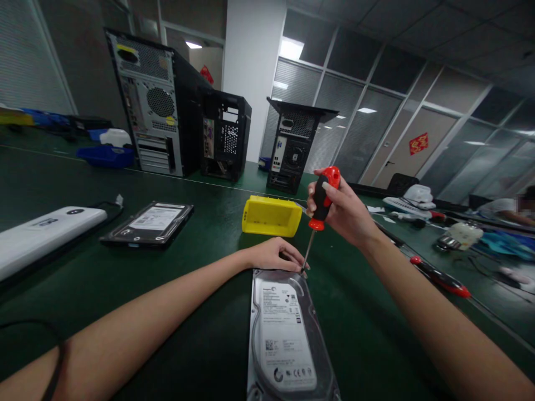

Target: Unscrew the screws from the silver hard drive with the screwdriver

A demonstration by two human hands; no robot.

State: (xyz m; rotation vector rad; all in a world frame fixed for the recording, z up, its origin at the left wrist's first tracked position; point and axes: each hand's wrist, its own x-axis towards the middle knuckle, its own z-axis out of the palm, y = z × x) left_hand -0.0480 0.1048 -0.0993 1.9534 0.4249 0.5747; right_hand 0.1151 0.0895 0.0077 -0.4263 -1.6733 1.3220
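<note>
— Where is the drive, and what are your hands doing on it?

— Your drive [286, 334] lies flat, label up, on the green tabletop [200, 312], straight in front of you. Your left hand [273, 255] rests at the drive's far edge, fingers spread loosely on it, closed round nothing.

— And the right?

— Your right hand [338, 209] has its grip wrapped firmly round the red-and-black handle of the screwdriver [318, 214]. You hold the tool nearly upright, tilted a little, with its tip down at the drive's far right corner, just beside your left fingertips. Whether the tip sits in a screw is too small to tell.

— What lies around the drive?

— Just beyond it, past your left hand, stands a yellow bin [271, 216]. Left of the drive, well apart, is a second drive [148, 224], and further left a white box [42, 236]. Right of the drive lies a spare screwdriver [441, 277]. Far beyond the drive stand three towers [154, 106], backs toward you.
</note>
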